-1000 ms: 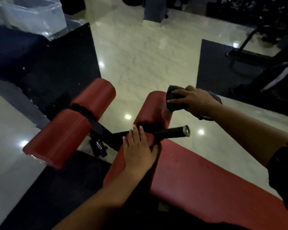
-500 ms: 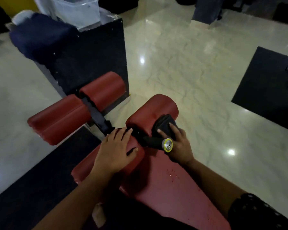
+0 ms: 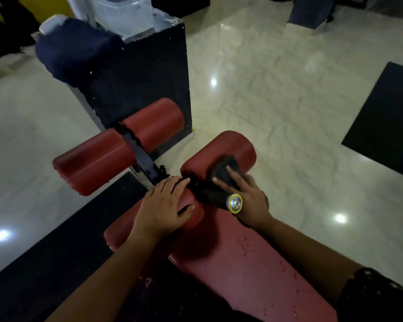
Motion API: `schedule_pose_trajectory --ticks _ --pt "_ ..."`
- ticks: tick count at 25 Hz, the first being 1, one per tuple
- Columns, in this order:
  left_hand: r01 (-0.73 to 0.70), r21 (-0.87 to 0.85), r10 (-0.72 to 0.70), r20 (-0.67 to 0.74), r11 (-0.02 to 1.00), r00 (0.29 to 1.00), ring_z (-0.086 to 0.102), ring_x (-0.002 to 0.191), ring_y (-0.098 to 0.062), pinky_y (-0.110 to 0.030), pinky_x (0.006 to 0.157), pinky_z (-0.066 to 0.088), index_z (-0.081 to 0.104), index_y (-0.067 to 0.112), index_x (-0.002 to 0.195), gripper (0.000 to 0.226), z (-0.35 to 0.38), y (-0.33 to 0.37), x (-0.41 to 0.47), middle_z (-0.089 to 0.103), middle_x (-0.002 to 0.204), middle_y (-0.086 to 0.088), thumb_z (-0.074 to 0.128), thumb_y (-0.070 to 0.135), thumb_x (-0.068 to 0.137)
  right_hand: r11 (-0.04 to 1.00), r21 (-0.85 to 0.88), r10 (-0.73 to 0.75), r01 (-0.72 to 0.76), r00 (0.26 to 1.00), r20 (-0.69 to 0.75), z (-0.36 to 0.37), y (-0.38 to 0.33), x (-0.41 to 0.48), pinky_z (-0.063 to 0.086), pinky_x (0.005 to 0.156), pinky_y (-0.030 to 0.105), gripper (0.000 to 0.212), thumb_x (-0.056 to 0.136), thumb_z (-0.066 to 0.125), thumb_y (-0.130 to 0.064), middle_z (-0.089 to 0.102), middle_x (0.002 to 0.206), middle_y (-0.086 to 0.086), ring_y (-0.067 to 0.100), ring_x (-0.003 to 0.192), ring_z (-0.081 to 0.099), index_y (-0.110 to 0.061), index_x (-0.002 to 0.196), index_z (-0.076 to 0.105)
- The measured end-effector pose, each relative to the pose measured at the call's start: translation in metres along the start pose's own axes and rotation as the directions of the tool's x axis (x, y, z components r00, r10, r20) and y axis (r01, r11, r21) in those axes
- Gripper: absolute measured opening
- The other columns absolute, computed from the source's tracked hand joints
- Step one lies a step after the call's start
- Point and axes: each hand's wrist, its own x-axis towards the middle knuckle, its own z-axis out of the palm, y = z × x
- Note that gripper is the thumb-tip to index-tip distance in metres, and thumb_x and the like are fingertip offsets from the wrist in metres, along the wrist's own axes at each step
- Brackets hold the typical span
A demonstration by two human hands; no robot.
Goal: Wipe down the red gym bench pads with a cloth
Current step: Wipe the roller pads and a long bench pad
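At roller pad (image 3: 228, 145) inner end: right hand (image 3: 247, 197) flattens cloth (image 3: 223, 173), fingers (image 3: 236, 177) straight; pad's length runs away rightward. Left hand (image 3: 163, 205) flat alongside, holding nothing.

There are 4 round red pads (image 3: 154, 123) and 1 long flat red pad (image 3: 242, 263), with 1 dark cloth (image 3: 226, 174) and 2 hands, a left hand (image 3: 163, 205) and a right hand (image 3: 250, 201). There is 1 black bar (image 3: 209, 197) with 1 shiny round end (image 3: 235, 203). Around them are 2 black floor mats (image 3: 386, 122), 1 big black box (image 3: 144, 73), 1 clear tub (image 3: 123, 15) and 1 dark blue towel (image 3: 75, 49).
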Motion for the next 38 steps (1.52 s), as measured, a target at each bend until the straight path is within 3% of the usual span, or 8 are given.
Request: schedule_pose_trajectory --ticks 4,7,12,17,22,26,33,38 --pt "0.022 0.008 -0.023 0.021 1.000 1.000 0.027 0.143 -0.020 -0.040 0.112 0.028 0.029 0.029 0.151 0.080 -0.001 0.000 0.004 0.031 0.155 0.003 0.024 0.069 0.082 0.974 -0.109 -0.190 0.198 0.979 0.079 0.000 0.016 0.021 0.048 0.065 0.036 0.044 0.097 0.047 -0.029 0.047 0.146 -0.002 0.034 0.092 0.055 -0.041 0.139 0.046" --pt "0.017 0.017 -0.017 0.028 1.000 0.999 0.026 0.144 -0.020 -0.040 0.113 0.027 0.029 0.028 0.151 0.081 -0.001 0.001 0.003 0.029 0.156 0.002 0.021 0.069 0.082 0.966 -0.224 0.168 -0.131 0.973 0.156 -0.006 0.037 0.050 0.049 0.062 0.036 0.065 0.083 0.061 -0.012 0.048 0.145 -0.001 0.037 0.097 0.054 -0.044 0.138 0.047" --pt "0.004 -0.037 -0.003 0.029 0.999 1.000 0.026 0.144 -0.021 -0.040 0.114 0.024 0.027 0.027 0.152 0.080 -0.001 0.000 0.001 0.031 0.156 0.002 0.022 0.068 0.084 0.839 -0.234 0.543 -0.491 0.779 0.314 -0.023 0.082 0.100 0.048 0.080 0.041 0.066 0.088 0.051 -0.011 0.034 0.152 -0.005 0.034 0.116 0.045 -0.047 0.142 0.038" --pt "0.001 -0.041 0.000 0.028 0.999 1.000 0.025 0.144 -0.020 -0.040 0.114 0.024 0.024 0.029 0.153 0.080 0.000 -0.003 0.001 0.029 0.157 0.004 0.021 0.069 0.083 0.977 -0.210 0.128 -0.027 0.867 0.481 -0.035 0.051 0.112 0.046 0.079 0.033 0.065 0.085 0.057 -0.018 0.040 0.149 -0.012 0.024 0.123 0.043 -0.049 0.140 0.041" --pt "0.080 -0.134 -0.091 -0.076 0.988 0.993 0.029 0.143 -0.022 -0.044 0.113 0.025 0.035 0.027 0.149 0.076 -0.007 -0.002 -0.006 0.036 0.154 0.003 0.027 0.062 0.083 0.924 0.083 -0.352 0.374 0.743 0.568 -0.039 0.000 0.108 0.048 0.082 0.034 0.062 0.080 0.065 -0.018 0.046 0.144 -0.013 0.023 0.121 0.046 -0.046 0.134 0.051" --pt "0.154 -0.053 -0.157 -0.066 0.987 0.985 0.023 0.147 -0.023 -0.046 0.117 0.012 0.030 0.021 0.152 0.079 -0.001 0.001 -0.011 0.031 0.157 -0.002 0.025 0.064 0.087 0.950 -0.017 -0.238 0.312 0.758 0.607 -0.030 0.016 0.125 0.048 0.089 0.038 0.066 0.083 0.057 -0.018 0.033 0.152 -0.010 0.028 0.126 0.042 -0.051 0.139 0.041" --pt "0.088 0.099 -0.085 -0.034 0.991 0.996 0.049 0.128 -0.027 -0.050 0.104 0.041 0.040 0.018 0.146 0.065 0.004 0.004 -0.008 0.049 0.142 -0.006 0.038 0.055 0.093 0.948 -0.316 0.200 0.044 0.687 0.698 -0.033 0.101 0.175 0.051 0.087 0.043 0.068 0.089 0.051 -0.018 0.029 0.153 -0.007 0.029 0.125 0.043 -0.058 0.140 0.031" --pt "0.065 0.009 -0.065 -0.063 0.998 0.996 0.046 0.128 -0.024 -0.045 0.104 0.043 0.033 0.023 0.149 0.063 -0.001 0.009 -0.012 0.049 0.141 -0.002 0.031 0.052 0.093 0.900 -0.179 -0.156 0.399 0.675 0.721 -0.020 0.019 0.188 0.048 0.076 0.033 0.059 0.090 0.051 -0.022 0.043 0.143 -0.008 0.024 0.116 0.047 -0.050 0.140 0.037"
